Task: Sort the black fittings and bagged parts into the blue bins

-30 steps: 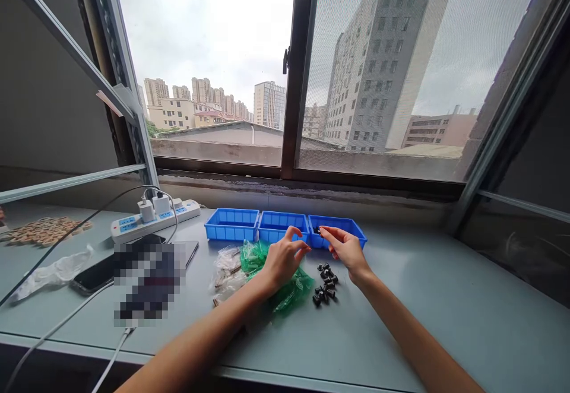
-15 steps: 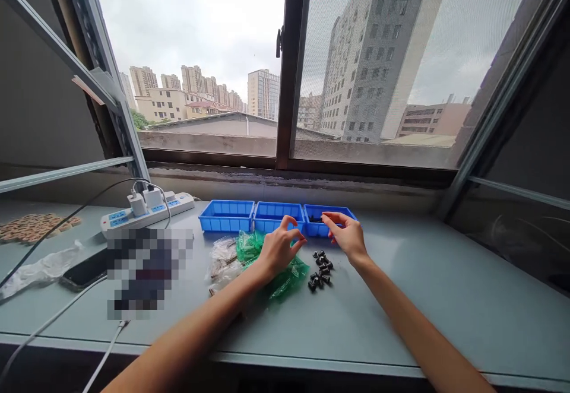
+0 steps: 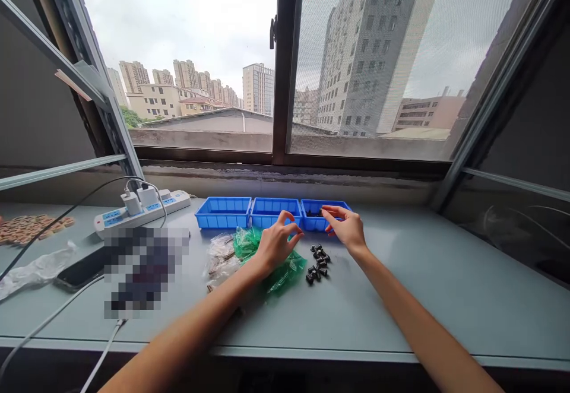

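Note:
My right hand point(image 3: 348, 228) is at the right-hand blue bin point(image 3: 314, 224), its thumb and forefinger brought together above the bin's right side. Whatever lies between those fingertips, if anything, is too small to make out. Small black parts point(image 3: 314, 212) show inside that bin. Over a crumpled green plastic bag point(image 3: 289, 271) hovers my left hand point(image 3: 276, 241), fingers bent and thumb apart, with nothing visible in it. A loose pile of black screw-like pieces point(image 3: 317, 265) lies on the table between the bag and my right forearm.
Two more blue bins point(image 3: 223, 221) point(image 3: 262, 219) continue the row leftward. A clear bag of small parts point(image 3: 220, 256) adjoins the green one. Further left are a power strip point(image 3: 146, 209) with cables, a black phone point(image 3: 82, 271), crumpled plastic point(image 3: 40, 271) and tan pieces point(image 3: 33, 228).
The view has shifted slightly, so everything sits a little further left and higher. Both hands keep nearly the same places and poses, the right one still at the right-hand bin.

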`<state>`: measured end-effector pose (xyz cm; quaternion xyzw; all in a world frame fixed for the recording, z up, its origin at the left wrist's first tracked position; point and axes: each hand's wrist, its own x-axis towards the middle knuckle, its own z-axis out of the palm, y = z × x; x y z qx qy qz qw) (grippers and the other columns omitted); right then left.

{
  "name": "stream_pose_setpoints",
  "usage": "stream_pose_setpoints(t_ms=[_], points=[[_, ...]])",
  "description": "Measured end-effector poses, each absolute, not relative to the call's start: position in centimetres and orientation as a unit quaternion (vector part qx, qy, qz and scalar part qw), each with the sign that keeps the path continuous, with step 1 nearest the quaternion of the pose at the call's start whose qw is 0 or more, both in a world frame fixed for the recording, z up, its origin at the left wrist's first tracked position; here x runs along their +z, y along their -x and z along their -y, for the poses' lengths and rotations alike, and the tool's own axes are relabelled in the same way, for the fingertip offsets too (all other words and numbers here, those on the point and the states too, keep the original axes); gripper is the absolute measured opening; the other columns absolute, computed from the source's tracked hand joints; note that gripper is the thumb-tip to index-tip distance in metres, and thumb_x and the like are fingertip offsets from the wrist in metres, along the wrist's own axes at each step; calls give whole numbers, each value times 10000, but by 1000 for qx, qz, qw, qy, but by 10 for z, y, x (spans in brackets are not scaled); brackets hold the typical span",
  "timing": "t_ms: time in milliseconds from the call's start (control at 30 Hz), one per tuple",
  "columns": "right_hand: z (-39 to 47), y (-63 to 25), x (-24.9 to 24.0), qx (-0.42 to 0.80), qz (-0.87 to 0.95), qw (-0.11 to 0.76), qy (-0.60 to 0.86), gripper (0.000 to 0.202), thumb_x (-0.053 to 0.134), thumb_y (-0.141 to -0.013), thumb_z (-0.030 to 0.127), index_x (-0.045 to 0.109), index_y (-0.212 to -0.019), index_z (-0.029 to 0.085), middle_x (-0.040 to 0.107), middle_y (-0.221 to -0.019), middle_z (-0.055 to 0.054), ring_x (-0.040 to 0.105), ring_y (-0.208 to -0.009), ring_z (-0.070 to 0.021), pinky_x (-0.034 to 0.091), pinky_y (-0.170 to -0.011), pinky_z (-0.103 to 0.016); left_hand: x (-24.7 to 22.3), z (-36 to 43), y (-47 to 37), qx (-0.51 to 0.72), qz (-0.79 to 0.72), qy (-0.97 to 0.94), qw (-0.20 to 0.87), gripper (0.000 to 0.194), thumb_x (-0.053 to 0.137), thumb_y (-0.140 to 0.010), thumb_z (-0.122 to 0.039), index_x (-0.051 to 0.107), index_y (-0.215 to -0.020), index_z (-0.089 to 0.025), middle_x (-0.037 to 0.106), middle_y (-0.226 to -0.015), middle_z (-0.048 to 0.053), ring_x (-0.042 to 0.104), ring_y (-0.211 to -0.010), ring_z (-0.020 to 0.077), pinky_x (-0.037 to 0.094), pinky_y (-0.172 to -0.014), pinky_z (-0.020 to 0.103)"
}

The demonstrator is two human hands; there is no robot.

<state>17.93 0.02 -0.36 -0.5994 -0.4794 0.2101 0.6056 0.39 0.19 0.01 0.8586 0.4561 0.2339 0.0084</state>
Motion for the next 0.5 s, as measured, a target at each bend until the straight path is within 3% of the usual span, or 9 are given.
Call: stream_pose_setpoints(t_ms=[133,233,333,433,500], points=[[-2,-180,-3,216,506,586,595,308,621,-683,411,702,-896,203,720,-860,-44,613,-446,-124,467,-386,-234,1,-1,-4,233,-455,-859,8,206,490,-875,-334,675,-915,-252,507,-1166,14,591,-646,87,457,-595,231],[0,-181,-2,202,553,542,600,276,616,-682,435,715,-808,210,726,-795,-33,588,-428,-120,455,-422,-244,1,-1,-4,233,-457,-858,7,210,486,-877,-337,675,-920,-256,504,-1169,15,598,-665,92,451,-587,224],[6,-181,-1,172,621,447,620,210,648,-656,437,722,-694,243,729,-754,-9,634,-551,-163,464,-518,-264,0,-1,-4,238,-457,-857,4,235,459,-890,-345,672,-936,-257,510,-1158,15,602,-667,93,444,-578,218],[11,-178,1,156,674,335,639,128,666,-648,396,723,-664,281,735,-764,21,665,-765,-207,462,-637,-276,-1,-2,-5,245,-459,-854,1,285,406,-912,-358,666,-945,-247,518,-1145,18,605,-668,99,435,-560,215],[14,-175,2,170,691,296,637,97,664,-651,360,724,-669,287,737,-762,29,666,-797,-205,454,-668,-277,-1,-2,-6,249,-463,-851,2,291,395,-916,-354,661,-962,-245,521,-1141,21,604,-664,100,433,-553,213]])
